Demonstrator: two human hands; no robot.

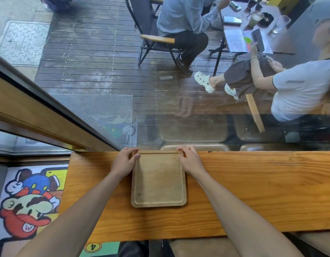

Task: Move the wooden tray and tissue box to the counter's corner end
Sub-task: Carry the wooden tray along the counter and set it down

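Observation:
A light wooden tray (158,182) with rounded corners lies flat on the orange-brown wooden counter (253,191), its far edge against the window glass. My left hand (124,161) grips the tray's far left corner, thumb on the inside of the rim. My right hand (190,160) grips the far right corner the same way. The tray holds nothing. No tissue box is in view.
The counter's left end (71,173) lies a short way left of the tray, above a cartoon floor mat (29,201). A window pane (160,108) rises right behind the counter. Outside, two people sit at a table on a wooden deck. Stool seats (194,146) show beyond the glass.

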